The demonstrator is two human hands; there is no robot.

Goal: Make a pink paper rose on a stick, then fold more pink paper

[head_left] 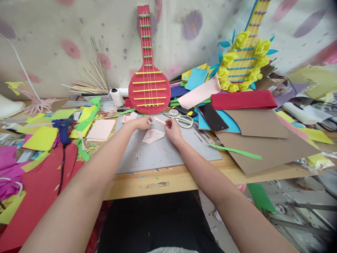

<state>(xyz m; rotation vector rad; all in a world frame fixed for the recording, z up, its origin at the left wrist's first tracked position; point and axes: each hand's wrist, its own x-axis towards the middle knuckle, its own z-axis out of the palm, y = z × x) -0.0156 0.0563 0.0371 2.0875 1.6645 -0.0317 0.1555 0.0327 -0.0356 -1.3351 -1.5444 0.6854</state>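
My left hand hovers over the back left of the grey cutting mat, its fingers curved and slightly apart with nothing visible in them. Just behind it lies a crumpled light-pink paper piece. My right hand is closed at the fingertips on the end of a narrow light-pink paper strip. Between and below the hands, a folded light-pink paper piece rests on the mat. White-handled scissors lie right behind my right hand.
A red paper lute leans at the back, a yellow flowered one right of it. A blue glue gun and paper scraps crowd the left. Pink sheets lie beside the mat. A phone and brown cardboard are at right.
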